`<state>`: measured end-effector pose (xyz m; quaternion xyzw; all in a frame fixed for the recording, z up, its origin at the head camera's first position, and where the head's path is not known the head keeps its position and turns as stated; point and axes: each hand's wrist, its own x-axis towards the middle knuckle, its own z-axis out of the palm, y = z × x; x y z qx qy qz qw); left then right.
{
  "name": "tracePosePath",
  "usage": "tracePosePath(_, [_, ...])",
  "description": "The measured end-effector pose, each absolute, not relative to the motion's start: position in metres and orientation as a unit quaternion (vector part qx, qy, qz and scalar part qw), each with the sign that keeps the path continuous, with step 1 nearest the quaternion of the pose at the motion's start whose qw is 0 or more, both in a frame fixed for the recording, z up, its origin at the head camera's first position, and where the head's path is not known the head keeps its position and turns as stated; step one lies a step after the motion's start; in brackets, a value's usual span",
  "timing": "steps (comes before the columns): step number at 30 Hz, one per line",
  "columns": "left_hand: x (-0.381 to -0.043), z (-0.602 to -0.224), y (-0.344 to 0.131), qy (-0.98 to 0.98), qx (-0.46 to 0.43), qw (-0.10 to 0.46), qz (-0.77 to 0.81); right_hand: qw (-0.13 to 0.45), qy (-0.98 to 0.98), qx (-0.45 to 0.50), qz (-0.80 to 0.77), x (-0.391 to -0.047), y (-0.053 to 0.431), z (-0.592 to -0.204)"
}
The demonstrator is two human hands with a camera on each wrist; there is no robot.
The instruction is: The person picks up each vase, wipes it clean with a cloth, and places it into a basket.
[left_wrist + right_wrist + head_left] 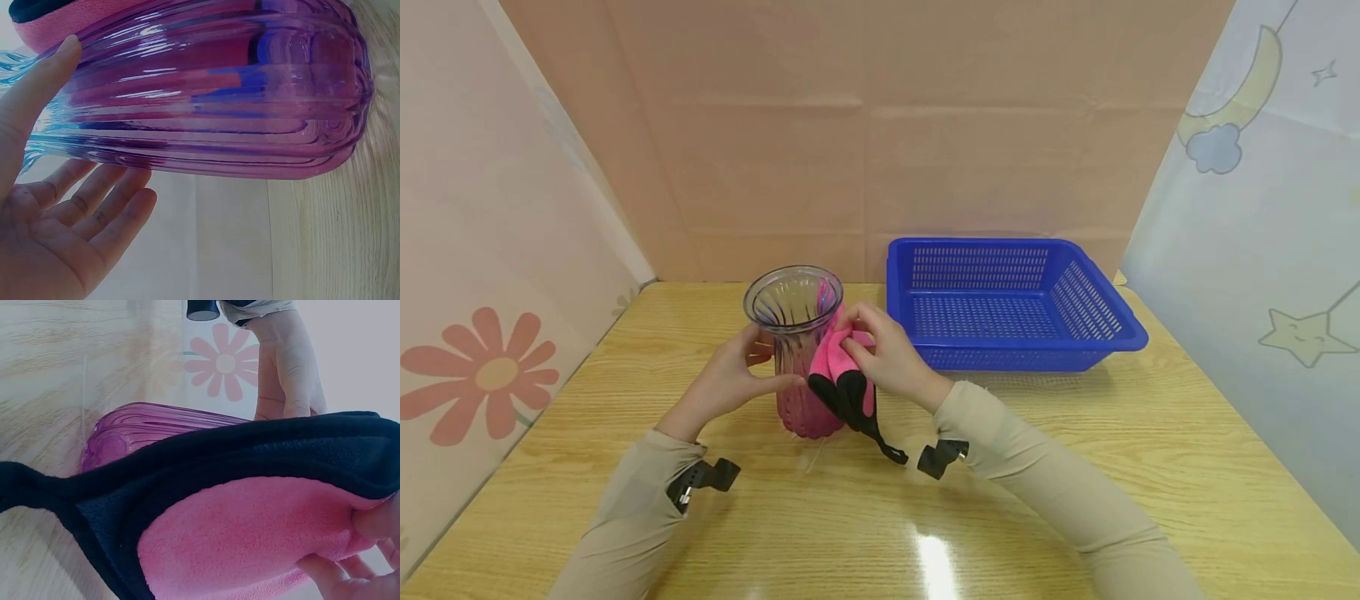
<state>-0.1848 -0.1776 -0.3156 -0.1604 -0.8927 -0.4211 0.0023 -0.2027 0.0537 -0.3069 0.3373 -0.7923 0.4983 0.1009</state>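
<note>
A ribbed glass vase (792, 354), clear at the rim and pink-purple toward its base, stands upright on the table. My left hand (726, 385) holds it from the left, thumb on the near side and fingers round the far side. In the left wrist view the fingertips meet the ribbed glass (219, 94). With thumb and fingers, my right hand (891, 352) pinches a pink cloth (832, 357) with black trim and a hanging black loop against the vase's right side. The right wrist view shows the plush pink face of the cloth (250, 531) close up.
A blue plastic basket (1022, 342) with slotted walls stands at the back right of the wooden table (820, 533). A peach-coloured backdrop rises behind, with patterned sheets on both sides. A thin clear strip (812, 457) lies by the vase's base.
</note>
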Motion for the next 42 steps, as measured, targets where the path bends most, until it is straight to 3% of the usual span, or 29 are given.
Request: tracePosePath(42, [-0.188,-0.319,-0.177,-0.892,-0.157,-0.003,-0.424,0.073,-0.807,0.348,0.472,-0.205,0.063,-0.335])
